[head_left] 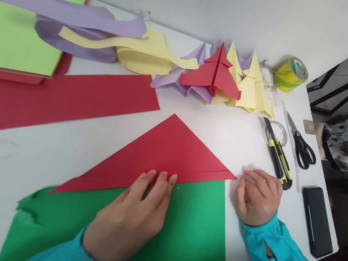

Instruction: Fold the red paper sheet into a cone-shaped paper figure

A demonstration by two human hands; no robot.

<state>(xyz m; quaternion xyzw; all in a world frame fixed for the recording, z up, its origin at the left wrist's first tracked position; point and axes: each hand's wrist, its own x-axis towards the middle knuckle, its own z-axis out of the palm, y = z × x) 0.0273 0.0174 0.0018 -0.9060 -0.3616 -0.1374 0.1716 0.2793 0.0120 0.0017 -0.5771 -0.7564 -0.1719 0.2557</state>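
A sheet of red paper (164,151), folded into a wide triangle, lies with its long edge towards me. My left hand (136,213) rests on the middle of that edge, its fingertips pressing down on the paper. Part of the edge is hidden beneath the fingers. Under the near side of the triangle lies a green sheet (193,236), with a crumpled far left corner. Just beyond the triangle's right tip is my right hand (259,198), fingers loosely curled and thumb apart, holding nothing that I can see.
Folded paper planes (216,75) in red, yellow and purple stand along the wall. A red strip (75,100), curled paper strips (92,23) and light green sheets (15,41) lie left. Right are a tape roll (290,74), a utility knife (278,154), scissors (303,147) and a black case (317,221).
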